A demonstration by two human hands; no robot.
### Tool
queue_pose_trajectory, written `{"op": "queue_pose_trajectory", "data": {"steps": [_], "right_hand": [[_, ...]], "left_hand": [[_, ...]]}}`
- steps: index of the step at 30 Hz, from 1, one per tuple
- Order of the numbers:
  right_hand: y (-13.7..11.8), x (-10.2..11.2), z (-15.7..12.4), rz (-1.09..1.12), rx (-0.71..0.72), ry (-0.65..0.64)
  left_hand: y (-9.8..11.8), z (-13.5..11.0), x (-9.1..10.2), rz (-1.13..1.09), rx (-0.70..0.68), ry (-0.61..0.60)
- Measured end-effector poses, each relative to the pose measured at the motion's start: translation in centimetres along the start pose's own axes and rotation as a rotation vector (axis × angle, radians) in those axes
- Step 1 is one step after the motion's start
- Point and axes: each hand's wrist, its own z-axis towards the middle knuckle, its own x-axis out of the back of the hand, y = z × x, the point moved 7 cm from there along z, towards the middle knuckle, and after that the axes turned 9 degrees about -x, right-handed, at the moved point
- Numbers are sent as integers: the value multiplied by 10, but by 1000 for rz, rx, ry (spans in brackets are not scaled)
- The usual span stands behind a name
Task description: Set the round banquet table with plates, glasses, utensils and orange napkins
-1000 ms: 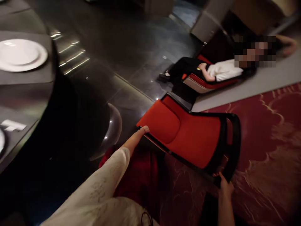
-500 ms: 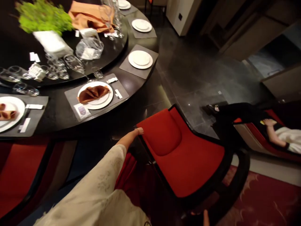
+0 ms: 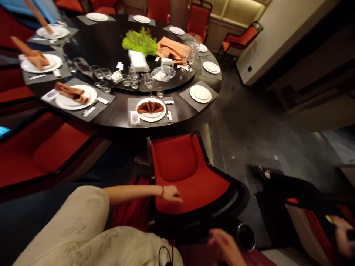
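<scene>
Reading the head view as a clock dial, I find the red-upholstered armchair with a black frame (image 3: 176,159) just off centre toward 6 o'clock; its seat faces the glossy black round table (image 3: 118,118), which fills the dial from 9 to 1 o'clock; its backrest and black top rail lie on the operator's side.

My left hand (image 3: 171,194) is at 6 o'clock, over the red backrest in this view; its fingers are loosely bent and released, with nothing between them. My right hand (image 3: 225,244) is at 5 o'clock, near the top rail; its fingers are parted and released; given the blur and steep angle, I cannot tell whether either hand touches the chair. A dark disc with a silver rim (image 3: 246,237) sits just beside the right hand, on its 3 o'clock side.

On the table, toward 10 o'clock, a brown folded cloth napkin (image 3: 150,107) rests on stacked white round plates (image 3: 152,119), which stand on a grey rectangular placemat (image 3: 174,111); a bright green leafy plant (image 3: 140,40) stands at 11 o'clock, with a crumpled orange cloth (image 3: 172,50) near it at 12.

A second red armchair (image 3: 65,147) stands at 9 o'clock; a seated person in black trousers (image 3: 296,188) occupies 4 o'clock.
</scene>
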Motion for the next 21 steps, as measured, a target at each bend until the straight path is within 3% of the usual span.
{"op": "queue_pose_trajectory", "data": {"steps": [1, 3, 4, 6, 8, 11, 15, 18, 21], "right_hand": [[-6, 9, 39, 7, 12, -14], [-19, 51, 109, -6, 48, 332], [-25, 61, 139, -27, 40, 413], [-29, 62, 183, 55, -76, 402], [-30, 45, 202, 207, -205, 306], [-31, 13, 191, 396, -293, 179], [-10, -15, 149, 439, -370, 62], [7, -35, 126, 464, -357, -10], [3, -62, 116, 450, -307, -60]], "left_hand": [[28, 1, -34, -36, -42, -128], [61, -5, -85, -44, 55, -313], [69, -11, -98, -31, 163, -336], [75, -28, -102, 13, 380, -261], [80, -49, -91, 67, 495, -148], [85, -85, -75, 135, 544, -74], [84, -140, -66, 175, 559, -10], [76, -180, -64, 218, 583, 13], [65, -208, -60, 235, 626, 31]]}}
